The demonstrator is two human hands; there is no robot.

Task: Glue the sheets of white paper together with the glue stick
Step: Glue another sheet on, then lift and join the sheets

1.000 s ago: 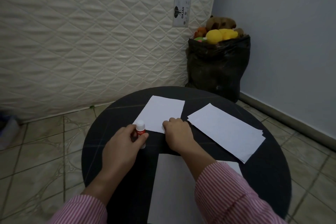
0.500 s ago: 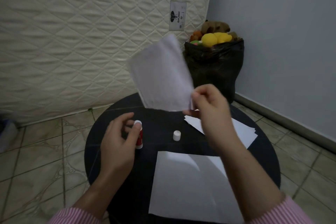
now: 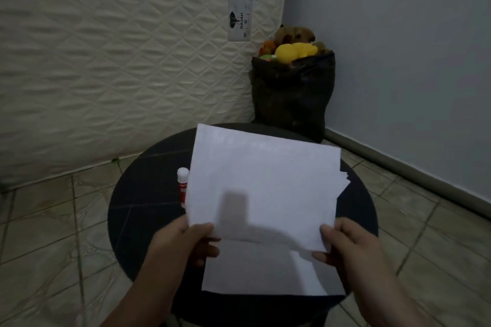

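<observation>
— White paper first: where is the top sheet [image 3: 263,188]?

— Held up over the round black table [image 3: 148,194], tilted toward the camera; the left hand [image 3: 183,244] pinches its near-left corner, thumb on top and fingers curled under; the right hand [image 3: 345,244] pinches the near-right corner the same way.

— And the other sheets?

— A second sheet [image 3: 265,271] lies flat on the table at six o'clock, just under the held one; at three o'clock the edges of a small stack of paper [image 3: 343,180] poke out from behind the raised sheet.

— The glue stick [image 3: 182,186]?

— Standing upright at nine o'clock of the raised sheet, white top, red label, partly hidden by the paper's left edge; neither hand touches it.

— What else is about?

— A black bag [image 3: 292,93] of soft toys at twelve o'clock beyond the table, against a quilted mattress [image 3: 106,61]; tiled floor [image 3: 53,220] all round.
</observation>
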